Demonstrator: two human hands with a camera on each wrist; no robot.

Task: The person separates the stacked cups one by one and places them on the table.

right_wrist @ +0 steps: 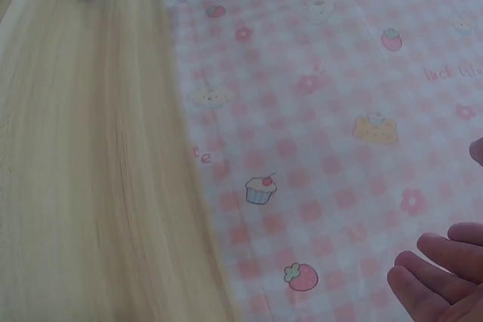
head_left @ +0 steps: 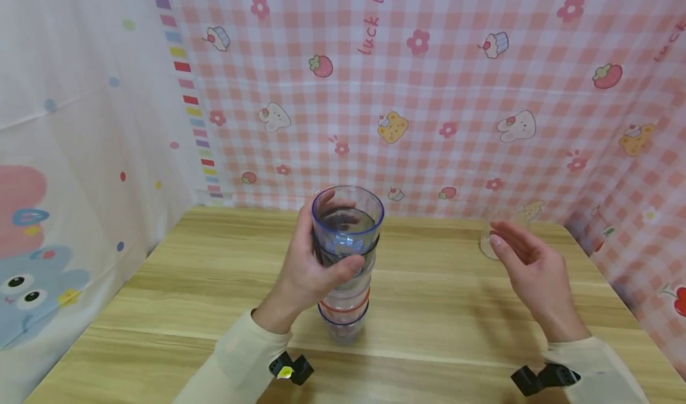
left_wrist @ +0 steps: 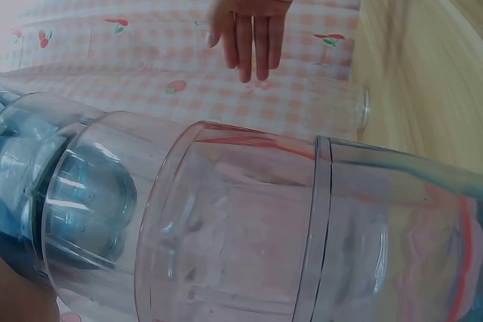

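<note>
A tall stack of clear plastic cups (head_left: 348, 291) with blue, dark and red rims stands upright near the middle of the wooden table. My left hand (head_left: 305, 270) grips it near the top, thumb across the front and fingers round the far side. The left wrist view shows the nested cups (left_wrist: 234, 224) close up and sideways. Off to the right, my right hand (head_left: 536, 273) is held above the table with nothing in it, its fingers (right_wrist: 445, 277) loosely extended. Behind it stands a single clear cup (head_left: 488, 246), partly hidden by that hand.
A pink checked cloth (head_left: 429, 94) with cartoon prints hangs behind the table (head_left: 225, 297) and along its right side. On the left hangs a white cloth (head_left: 96, 124) with coloured dots. Small black cameras sit at both wrists.
</note>
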